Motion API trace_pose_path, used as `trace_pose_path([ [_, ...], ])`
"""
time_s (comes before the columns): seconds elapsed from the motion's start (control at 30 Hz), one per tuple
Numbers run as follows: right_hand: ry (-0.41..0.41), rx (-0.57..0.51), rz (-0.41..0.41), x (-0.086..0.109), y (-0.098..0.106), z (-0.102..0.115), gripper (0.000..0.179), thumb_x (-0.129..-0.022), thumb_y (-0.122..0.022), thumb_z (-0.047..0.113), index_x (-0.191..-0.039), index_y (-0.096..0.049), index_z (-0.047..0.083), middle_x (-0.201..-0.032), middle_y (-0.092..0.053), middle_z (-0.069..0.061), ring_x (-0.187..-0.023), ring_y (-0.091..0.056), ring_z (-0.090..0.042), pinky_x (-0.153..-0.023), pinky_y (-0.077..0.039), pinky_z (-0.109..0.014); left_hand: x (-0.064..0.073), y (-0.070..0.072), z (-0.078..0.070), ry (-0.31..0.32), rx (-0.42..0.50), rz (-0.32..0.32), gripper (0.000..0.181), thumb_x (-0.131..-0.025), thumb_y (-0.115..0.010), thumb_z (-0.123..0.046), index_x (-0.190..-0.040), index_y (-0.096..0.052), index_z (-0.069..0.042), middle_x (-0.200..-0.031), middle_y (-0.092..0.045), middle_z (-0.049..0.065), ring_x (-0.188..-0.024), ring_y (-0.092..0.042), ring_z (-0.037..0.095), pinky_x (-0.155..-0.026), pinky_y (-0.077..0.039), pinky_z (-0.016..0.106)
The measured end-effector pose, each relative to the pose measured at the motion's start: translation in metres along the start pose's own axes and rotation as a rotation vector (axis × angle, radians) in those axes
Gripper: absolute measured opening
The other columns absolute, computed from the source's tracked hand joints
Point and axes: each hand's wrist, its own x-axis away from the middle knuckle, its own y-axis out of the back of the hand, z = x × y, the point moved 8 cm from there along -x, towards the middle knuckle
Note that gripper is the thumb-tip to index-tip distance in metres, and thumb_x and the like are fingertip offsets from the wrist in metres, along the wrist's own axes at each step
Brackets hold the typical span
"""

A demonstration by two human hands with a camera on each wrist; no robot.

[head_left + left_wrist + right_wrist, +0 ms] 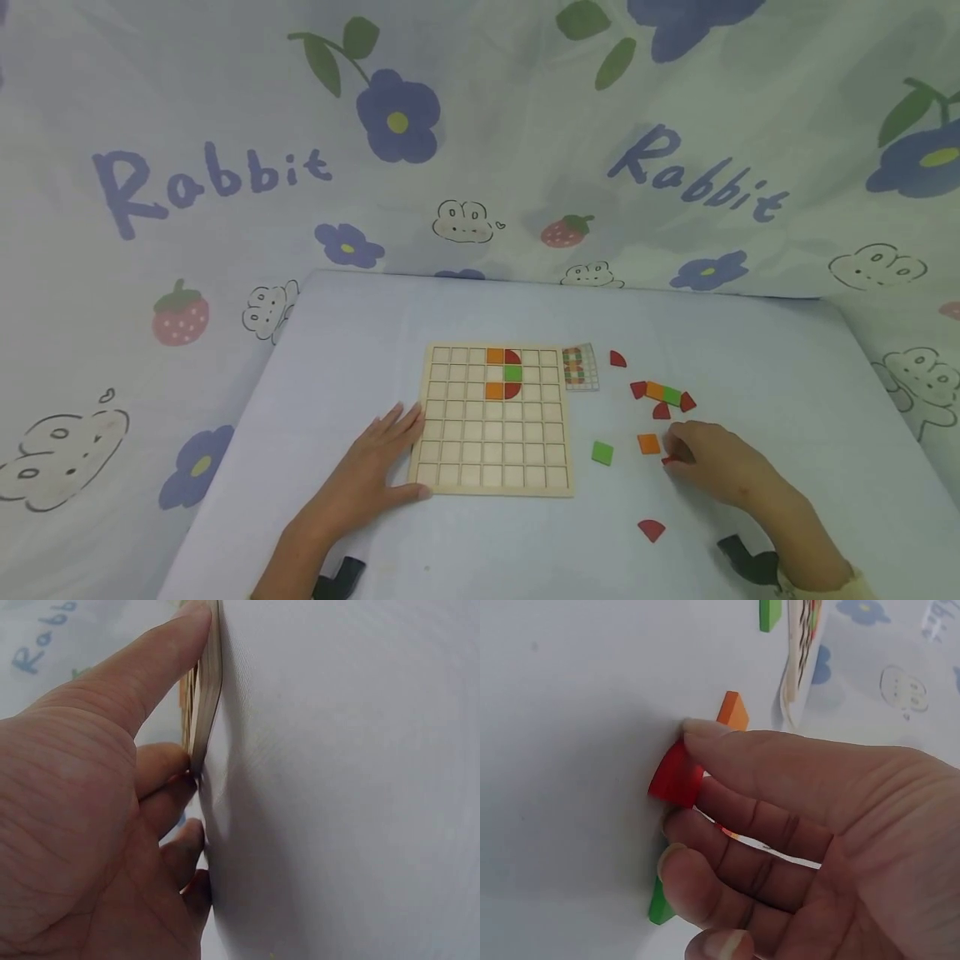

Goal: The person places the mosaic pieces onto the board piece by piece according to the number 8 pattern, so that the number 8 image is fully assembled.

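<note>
A square wooden grid board lies mid-table, with orange squares, a green square and red quarter-circle pieces in its upper cells. My left hand rests at the board's left side. Its fingers touch the left edge and its thumb lies along the lower left corner. To the right of the board, my right hand pinches a red quarter-circle piece between thumb and fingers, low over the table. A loose orange square lies just left of its fingertips.
A patterned card touches the board's upper right side. Loose pieces lie to the right: a green square, a red quarter circle near the front, another farther back, and a cluster with a green piece. A printed cloth hangs behind.
</note>
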Motion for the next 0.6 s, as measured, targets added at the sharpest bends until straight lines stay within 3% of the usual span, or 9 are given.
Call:
trace_pose_path([
  [0.43, -0.069, -0.101, -0.007, 0.001, -0.009, -0.013, 0.026, -0.091, -0.082, 0.032, -0.092, -0.064, 0.013, -0.075, -0.059, 0.003, -0.076, -0.054, -0.017, -0.065, -0.051, -0.032, 0.0, -0.001, 0.001, -0.001, -0.003, 0.0, 0.105, -0.079, -0.09, -0.046, -0.163, -0.036, -0.013, -0.17, -0.024, -0.003, -0.16, -0.013, 0.028, -0.13, -0.014, 0.051],
  [0.6, -0.079, -0.107, -0.012, 0.004, -0.008, -0.012, 0.032, -0.087, -0.086, 0.031, -0.101, -0.066, 0.011, -0.083, -0.061, 0.003, -0.081, -0.057, -0.016, -0.073, -0.059, -0.035, 0.0, 0.0, 0.0, -0.003, 0.007, -0.002, 0.104, -0.079, -0.089, -0.044, -0.162, -0.036, -0.011, -0.17, -0.024, -0.002, -0.16, -0.013, 0.028, -0.13, -0.013, 0.052],
])
